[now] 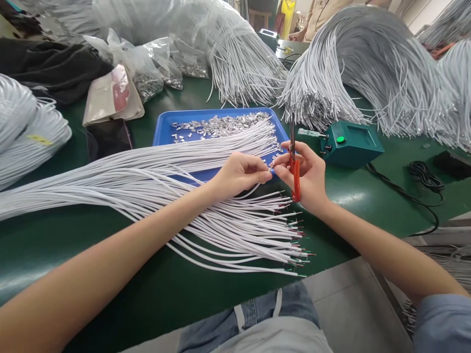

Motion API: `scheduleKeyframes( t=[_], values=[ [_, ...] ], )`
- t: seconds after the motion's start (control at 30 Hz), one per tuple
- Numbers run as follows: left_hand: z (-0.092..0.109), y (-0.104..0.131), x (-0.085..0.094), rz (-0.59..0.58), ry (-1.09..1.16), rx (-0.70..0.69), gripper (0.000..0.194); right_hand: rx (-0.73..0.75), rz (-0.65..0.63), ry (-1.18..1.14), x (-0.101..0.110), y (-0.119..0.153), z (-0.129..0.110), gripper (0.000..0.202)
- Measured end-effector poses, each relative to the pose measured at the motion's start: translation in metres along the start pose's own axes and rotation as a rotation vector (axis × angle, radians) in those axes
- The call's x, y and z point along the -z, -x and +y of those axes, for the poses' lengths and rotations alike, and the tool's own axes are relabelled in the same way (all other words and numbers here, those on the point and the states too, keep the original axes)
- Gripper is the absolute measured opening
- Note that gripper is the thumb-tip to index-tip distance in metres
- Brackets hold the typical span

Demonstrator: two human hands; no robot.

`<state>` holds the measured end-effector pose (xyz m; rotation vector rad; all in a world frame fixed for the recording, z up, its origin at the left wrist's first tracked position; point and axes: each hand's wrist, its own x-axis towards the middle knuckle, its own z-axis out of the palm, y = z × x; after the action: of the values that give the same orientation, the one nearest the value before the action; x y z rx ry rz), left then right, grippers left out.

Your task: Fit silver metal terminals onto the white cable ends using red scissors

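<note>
My left hand pinches a white cable close to its end, above the front right part of a blue tray. Fingertips of my right hand meet that cable end; red-handled scissors sit in the same hand, blades pointing away from me. What lies between the touching fingertips is too small to make out. Below my hands, a fan of white cables ends in thin coloured wires. Another bundle of white cables rests across the tray, beside a pile of small metal connectors.
Right of the tray stands a green box with a black cord. Large grey cable bundles fill the back right. Bags of metal parts, a phone and a coiled cable bundle lie on the left. A person stands behind.
</note>
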<state>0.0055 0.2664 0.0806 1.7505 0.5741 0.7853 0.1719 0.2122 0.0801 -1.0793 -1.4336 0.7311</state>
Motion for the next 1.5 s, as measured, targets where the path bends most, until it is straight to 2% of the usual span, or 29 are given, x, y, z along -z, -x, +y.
scheduleKeyframes(
  t=[0.3, 0.53, 0.7, 0.8, 0.93, 1.1, 1.3, 1.5],
  values=[
    [-0.001, 0.000, -0.002, 0.073, -0.062, 0.019, 0.026, -0.020, 0.014, 0.014, 0.000, -0.001, 0.000, 0.042],
    [0.001, 0.000, -0.002, 0.063, -0.030, 0.012, 0.022, 0.000, -0.004, -0.001, 0.001, -0.001, 0.001, 0.037],
    [-0.001, 0.001, -0.002, 0.139, 0.013, 0.018, 0.021, -0.033, -0.019, 0.015, 0.009, -0.013, 0.013, 0.037],
    [-0.001, 0.001, -0.002, 0.181, 0.048, 0.038, 0.023, -0.057, -0.072, 0.060, 0.018, -0.021, 0.019, 0.033],
    [-0.001, 0.002, -0.001, 0.225, 0.084, -0.008, 0.024, 0.033, -0.190, 0.217, 0.029, -0.026, 0.019, 0.025],
    [0.000, 0.003, 0.000, 0.278, 0.076, -0.055, 0.020, 0.196, -0.317, 0.365, 0.032, -0.023, 0.016, 0.025],
    [-0.001, 0.004, -0.001, 0.223, 0.008, -0.105, 0.015, 0.260, -0.364, 0.448, 0.029, -0.019, 0.015, 0.030],
    [-0.004, 0.004, 0.000, 0.218, -0.002, -0.111, 0.013, 0.295, -0.381, 0.470, 0.028, -0.019, 0.015, 0.030]
  ],
)
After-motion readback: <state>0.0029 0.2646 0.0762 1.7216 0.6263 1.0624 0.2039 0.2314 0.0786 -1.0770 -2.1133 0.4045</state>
